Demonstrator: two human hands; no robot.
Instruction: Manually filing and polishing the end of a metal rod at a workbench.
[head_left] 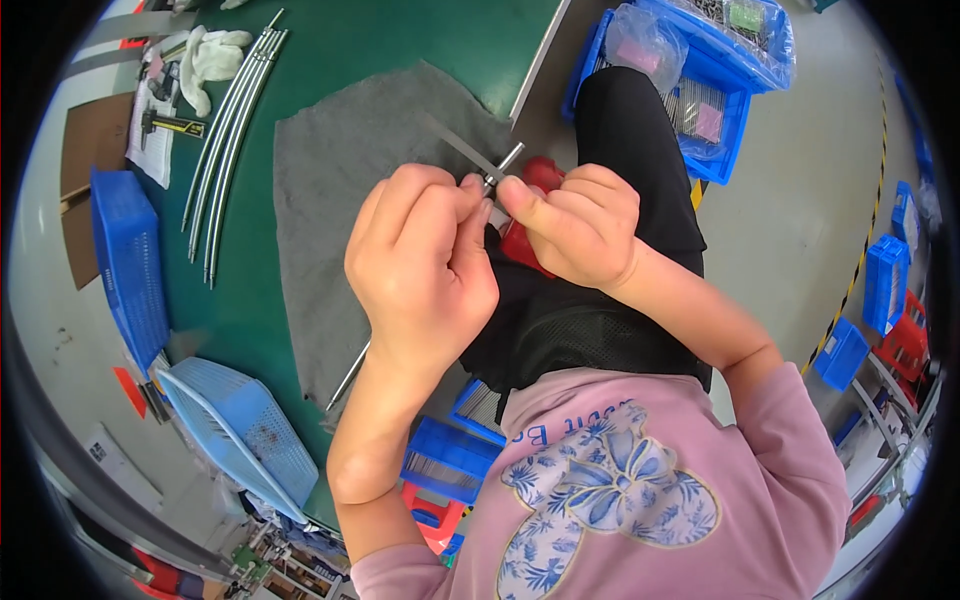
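My left hand point(425, 255) is closed around a slim metal rod point(349, 376). The rod slants from the lower left, passes beneath my wrist and sticks out past my fingertips at the upper right. In my right hand point(585, 220), thumb pressed against curled fingers, is a thin flat metal strip point(464, 149), possibly a file. It lies across the rod close to the rod's far end, where both hands nearly meet. Exactly how strip and rod touch is partly hidden by my fingers. A grey cloth point(330, 190) lies under the rod on the green table point(370, 35).
Several shiny rods point(232, 150) lie left of the cloth, near white gloves point(210, 62) and a yellow-black tool point(178, 124). Blue baskets point(128, 265) line the table's left edge. Blue crates point(725, 160) of metal parts stand right, beyond my leg.
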